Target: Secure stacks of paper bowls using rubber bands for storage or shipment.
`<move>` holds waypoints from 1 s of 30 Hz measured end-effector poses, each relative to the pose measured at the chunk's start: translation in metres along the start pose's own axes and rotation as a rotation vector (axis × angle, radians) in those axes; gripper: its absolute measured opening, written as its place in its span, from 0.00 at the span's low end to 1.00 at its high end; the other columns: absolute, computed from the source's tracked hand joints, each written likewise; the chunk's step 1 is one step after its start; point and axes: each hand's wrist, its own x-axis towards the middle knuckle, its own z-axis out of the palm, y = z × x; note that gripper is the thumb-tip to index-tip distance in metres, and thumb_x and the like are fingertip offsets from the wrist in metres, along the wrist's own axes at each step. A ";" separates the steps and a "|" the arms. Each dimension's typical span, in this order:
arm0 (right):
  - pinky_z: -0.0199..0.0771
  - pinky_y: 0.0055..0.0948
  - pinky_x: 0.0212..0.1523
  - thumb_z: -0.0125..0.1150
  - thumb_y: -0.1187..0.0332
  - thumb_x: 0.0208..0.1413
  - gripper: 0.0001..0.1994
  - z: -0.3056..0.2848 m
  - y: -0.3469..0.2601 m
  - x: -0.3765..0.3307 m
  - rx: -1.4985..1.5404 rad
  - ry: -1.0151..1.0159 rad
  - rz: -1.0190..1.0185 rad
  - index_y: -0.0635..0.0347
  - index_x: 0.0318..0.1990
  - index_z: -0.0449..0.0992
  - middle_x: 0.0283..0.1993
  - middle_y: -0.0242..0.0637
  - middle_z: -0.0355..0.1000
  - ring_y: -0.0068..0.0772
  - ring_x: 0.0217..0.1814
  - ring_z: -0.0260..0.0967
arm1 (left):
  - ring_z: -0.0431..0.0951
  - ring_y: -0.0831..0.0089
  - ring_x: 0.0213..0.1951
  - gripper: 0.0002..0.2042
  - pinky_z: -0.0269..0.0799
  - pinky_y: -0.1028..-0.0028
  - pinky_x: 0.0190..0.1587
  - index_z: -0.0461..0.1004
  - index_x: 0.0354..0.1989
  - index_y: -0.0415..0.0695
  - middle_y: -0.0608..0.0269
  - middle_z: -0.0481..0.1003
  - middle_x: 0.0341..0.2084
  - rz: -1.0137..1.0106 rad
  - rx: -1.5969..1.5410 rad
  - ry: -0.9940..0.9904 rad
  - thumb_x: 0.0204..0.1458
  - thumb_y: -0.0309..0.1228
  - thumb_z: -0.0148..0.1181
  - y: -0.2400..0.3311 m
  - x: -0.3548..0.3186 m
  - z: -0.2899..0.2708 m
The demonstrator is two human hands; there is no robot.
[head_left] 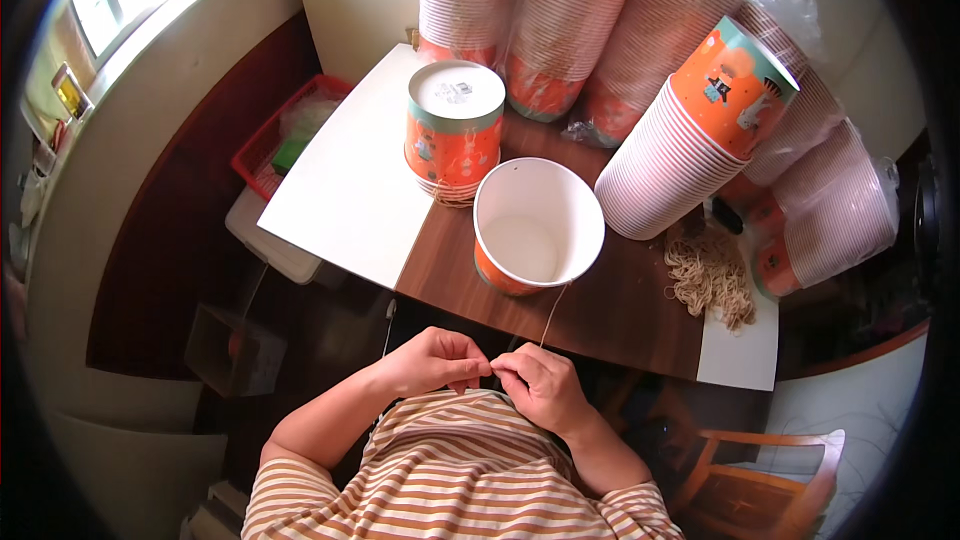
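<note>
My left hand (442, 360) and my right hand (543, 386) meet in front of my striped shirt, just off the table's near edge, fingertips pinched together. A thin beige string (551, 318) runs from the near side of an open paper bucket (538, 223) over the table edge to my right hand. What the left fingertips pinch is too small to make out. The bucket is orange outside and white inside, stands upright and looks empty. Behind it to the left, a short stack of similar buckets (455, 145) stands upside down, with string around its lower rim.
A tall leaning stack of upturned buckets (670, 155) stands right on the brown and white table (340, 180). Beside it lies a heap of beige strings (705, 275). Several plastic-wrapped stacks (560, 20) line the back. A red basket (262, 145) is left, a wooden chair (760, 480) lower right.
</note>
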 end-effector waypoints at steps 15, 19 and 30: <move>0.70 0.28 0.27 0.63 0.79 0.48 0.07 -0.008 -0.015 0.010 0.057 0.122 -0.016 0.61 0.34 0.72 0.30 0.38 0.69 0.34 0.27 0.69 | 0.75 0.60 0.26 0.03 0.71 0.69 0.27 0.74 0.32 0.37 0.56 0.73 0.24 0.634 0.807 0.218 0.50 0.24 0.58 0.037 -0.011 0.024; 0.71 0.29 0.28 0.64 0.80 0.46 0.09 -0.013 -0.017 0.013 0.033 0.135 -0.054 0.61 0.35 0.72 0.30 0.39 0.70 0.36 0.28 0.70 | 0.74 0.59 0.25 0.02 0.71 0.67 0.26 0.73 0.30 0.38 0.56 0.72 0.23 0.771 0.870 0.209 0.49 0.23 0.58 0.043 -0.009 0.024; 0.61 0.15 0.23 0.63 0.78 0.49 0.03 -0.028 -0.016 0.030 0.095 0.304 -0.013 0.61 0.31 0.75 0.29 0.30 0.70 0.15 0.24 0.62 | 0.75 0.54 0.37 0.10 0.71 0.63 0.39 0.75 0.34 0.39 0.50 0.73 0.31 0.656 1.087 0.618 0.46 0.31 0.61 0.133 0.065 -0.016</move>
